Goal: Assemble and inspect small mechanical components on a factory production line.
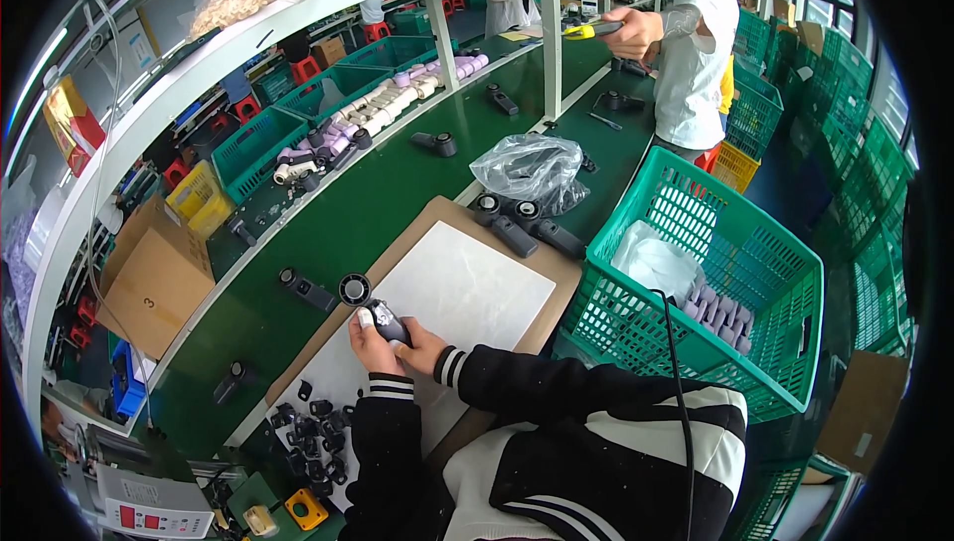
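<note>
Between both hands is a dark handheld fan (390, 324), its round head pointing away from me to the upper left. My left hand (372, 346) grips the handle from the left, with the thumb, which looks wrapped in white, on top. My right hand (425, 346) closes around the handle's lower right side. Under them lies a white board (467, 268) on brown cardboard. Small black plastic parts (316, 442) are heaped near my left forearm. Two dark fans (512, 233) rest at the board's far right corner, beside a clear plastic bag (532, 168).
A green conveyor belt (268, 317) runs past with several dark fans on it. On my right stands a green crate (686, 342) holding lilac parts. A co-worker (696, 54) extends an arm with a yellow-and-black tool. A shelf post (549, 34) rises beyond the belt.
</note>
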Demonstrator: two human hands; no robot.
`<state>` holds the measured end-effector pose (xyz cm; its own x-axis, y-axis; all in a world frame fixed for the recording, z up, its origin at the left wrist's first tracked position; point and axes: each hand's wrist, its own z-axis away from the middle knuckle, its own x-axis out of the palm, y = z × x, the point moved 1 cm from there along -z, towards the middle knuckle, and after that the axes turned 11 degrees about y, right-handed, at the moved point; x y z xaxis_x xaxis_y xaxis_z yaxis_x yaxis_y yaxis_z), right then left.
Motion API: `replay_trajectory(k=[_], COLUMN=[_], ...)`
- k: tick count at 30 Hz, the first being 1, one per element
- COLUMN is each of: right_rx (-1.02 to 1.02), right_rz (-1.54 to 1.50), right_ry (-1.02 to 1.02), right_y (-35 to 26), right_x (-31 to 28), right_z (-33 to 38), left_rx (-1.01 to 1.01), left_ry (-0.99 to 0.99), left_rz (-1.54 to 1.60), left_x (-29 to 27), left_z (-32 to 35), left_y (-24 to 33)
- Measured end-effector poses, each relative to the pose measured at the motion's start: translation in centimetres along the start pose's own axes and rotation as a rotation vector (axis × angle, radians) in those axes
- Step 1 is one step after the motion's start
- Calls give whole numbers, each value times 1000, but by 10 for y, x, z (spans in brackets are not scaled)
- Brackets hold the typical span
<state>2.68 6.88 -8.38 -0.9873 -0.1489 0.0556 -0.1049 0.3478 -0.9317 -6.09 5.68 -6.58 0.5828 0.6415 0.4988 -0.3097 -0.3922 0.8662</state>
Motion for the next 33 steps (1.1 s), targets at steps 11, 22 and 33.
replay_trajectory(k=[11,22,33], right_rx=[302,-1055,-1168], right_rz=[-3,782,1438], right_ry=[36,1100,846], right_y=[4,-286,-274], right_x=[-18,-275,-291], right_z=[-179,-202,-260], left_rx=[180,99,156], left_ry=[-88,-185,-300], left_rz=[-385,-319,-324], left_x=[2,-6,-6], left_z=[0,3,1], left_y=[-37,-23,-25])
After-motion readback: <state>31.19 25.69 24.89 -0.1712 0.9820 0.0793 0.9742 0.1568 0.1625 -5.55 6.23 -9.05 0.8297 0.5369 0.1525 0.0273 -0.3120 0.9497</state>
